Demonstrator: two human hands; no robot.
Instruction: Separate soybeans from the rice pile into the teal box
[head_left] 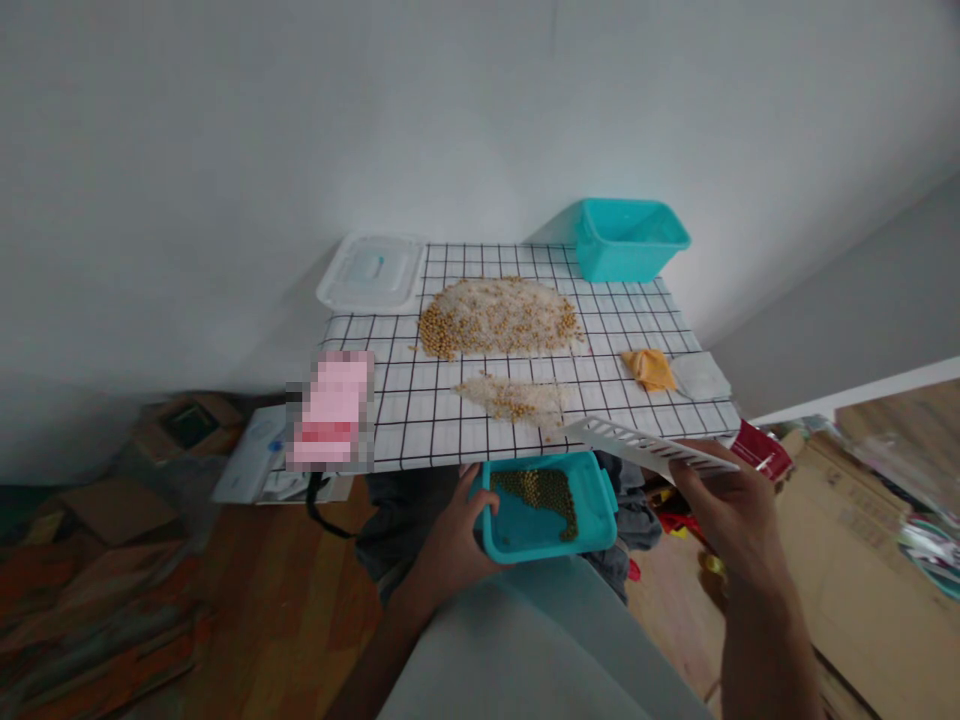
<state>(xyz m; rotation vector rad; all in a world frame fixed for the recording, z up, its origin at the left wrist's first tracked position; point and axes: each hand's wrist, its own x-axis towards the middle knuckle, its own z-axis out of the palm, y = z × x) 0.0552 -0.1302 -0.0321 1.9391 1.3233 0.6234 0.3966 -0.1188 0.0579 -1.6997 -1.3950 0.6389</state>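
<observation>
My left hand (465,525) grips the left side of a turquoise plastic bin (540,552) held below the table's front edge. Green beans (541,490) lie along its bottom. In my right hand (724,500) is a white slotted plastic piece (637,445), held tilted with its far end close to the tabletop. Beside that end lies a small heap of rice and yellow beans (517,398). Farther back spreads a larger pile of rice mixed with yellow soybeans (499,315), with many beans gathered at its left side.
On the gridded table (405,395) stand a second turquoise bin (630,245) at back right and a clear lid (375,272) at back left. An orange cloth (649,370) lies right; a blurred-out pink object (334,410) is front left. Cardboard (840,540) lies right of the table.
</observation>
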